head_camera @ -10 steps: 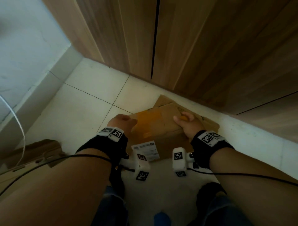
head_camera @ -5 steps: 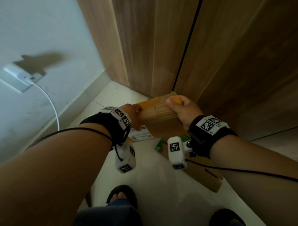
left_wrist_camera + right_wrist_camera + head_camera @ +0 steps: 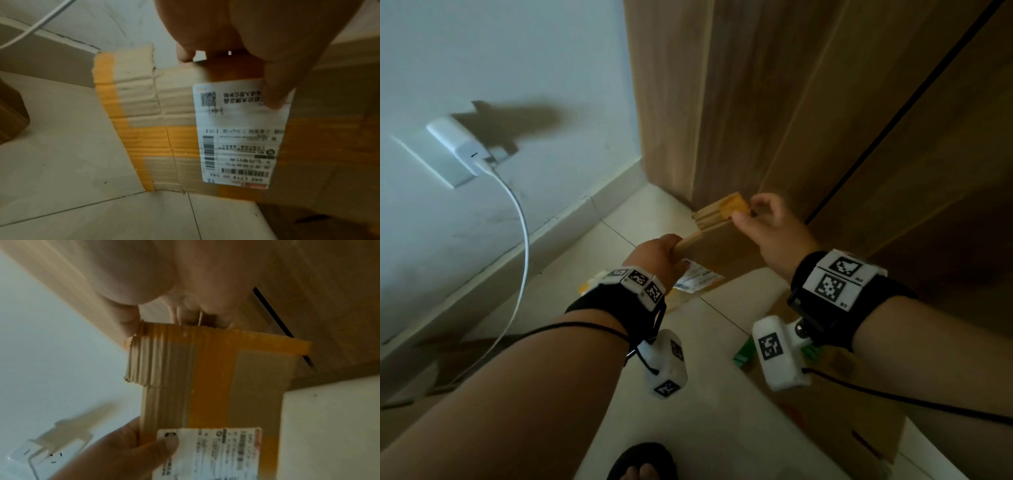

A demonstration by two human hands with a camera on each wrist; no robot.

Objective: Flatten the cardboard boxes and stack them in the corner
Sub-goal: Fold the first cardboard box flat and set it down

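Observation:
A flattened cardboard box [image 3: 719, 246] with orange tape and a white shipping label [image 3: 697, 279] stands on edge in the air in front of the wooden cabinet. My left hand [image 3: 657, 253] grips its left edge, thumb [image 3: 275, 91] pressed on the label [image 3: 242, 138]. My right hand [image 3: 756, 219] pinches the taped top flap [image 3: 732, 207]. In the right wrist view the box [image 3: 216, 378] hangs below my right fingers [image 3: 185, 316], and my left hand [image 3: 133, 446] holds it lower down.
Another cardboard box [image 3: 842, 411] lies on the tiled floor at the right beside a green item [image 3: 744, 353]. More cardboard [image 3: 448, 363] lies by the left wall. A charger [image 3: 458, 144] with a white cable [image 3: 520, 246] hangs from the wall socket. My sandalled foot [image 3: 643, 462] is below.
The box has come up off the floor and now stands on edge between my hands. The view has swung left toward the wall. My right hand has shifted to the top flap.

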